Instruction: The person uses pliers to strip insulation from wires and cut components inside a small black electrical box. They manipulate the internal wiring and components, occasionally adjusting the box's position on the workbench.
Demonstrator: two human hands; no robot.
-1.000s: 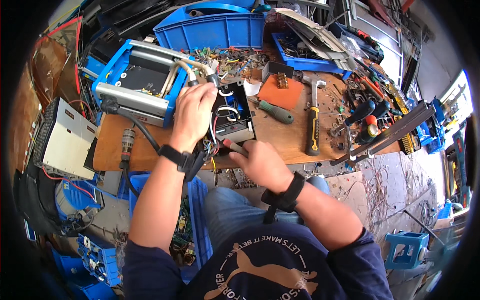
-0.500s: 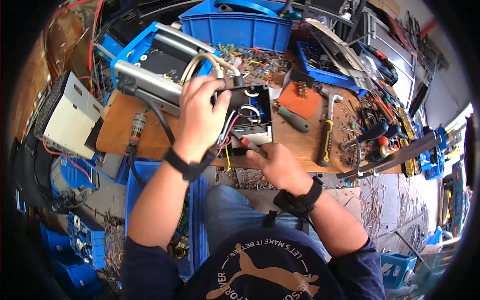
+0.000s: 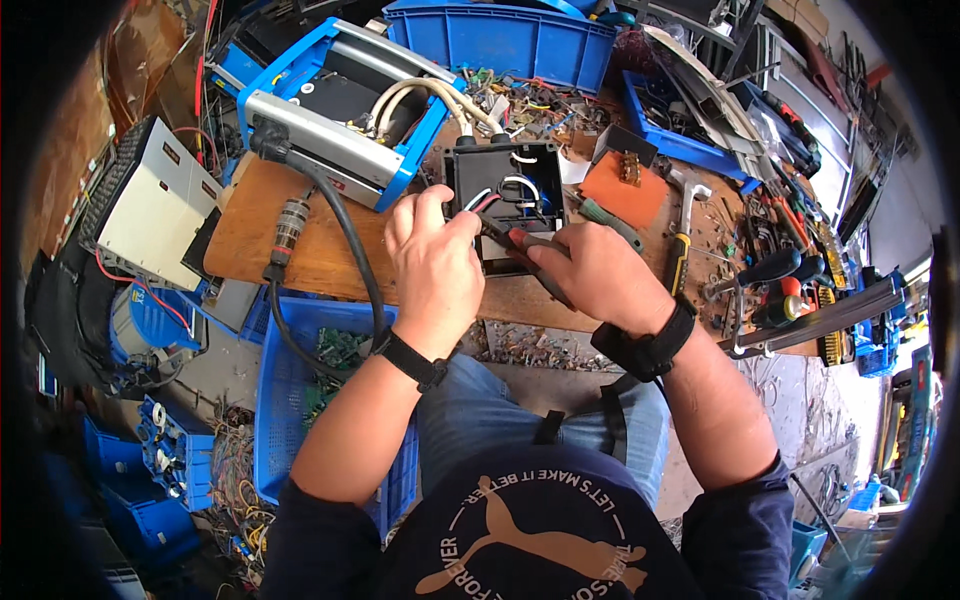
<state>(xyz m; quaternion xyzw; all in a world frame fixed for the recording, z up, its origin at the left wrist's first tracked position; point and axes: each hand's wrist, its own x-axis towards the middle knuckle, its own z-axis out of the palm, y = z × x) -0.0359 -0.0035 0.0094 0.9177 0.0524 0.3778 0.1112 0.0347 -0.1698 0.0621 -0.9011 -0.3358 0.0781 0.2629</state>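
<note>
An open black box [image 3: 487, 172] lies on the wooden workbench [image 3: 245, 235], with white loops of wire and a blue part inside. Thin coloured wires [image 3: 483, 198] run from it to the fingertips of my left hand [image 3: 437, 270], which is closed on them at the box's near left corner; their ends are hidden. My right hand [image 3: 612, 275] is wrapped round pliers [image 3: 520, 240] with red and dark handles. The jaws reach over the box's near side, beside the wires and my left fingertips. Two beige cables [image 3: 440, 88] enter the box's far side.
A blue-and-silver frame [image 3: 330, 130] stands at the left back, a blue crate [image 3: 500, 45] behind. A green-handled tool [image 3: 610, 222], an orange sheet [image 3: 615, 190] and a hammer [image 3: 683, 220] lie to the right. Scraps litter the far bench; a blue basket [image 3: 290, 400] sits below.
My left hand has come down from the box's top to its near left corner, by the wires. The pliers have moved in over the box's near side. The view has shifted slightly.
</note>
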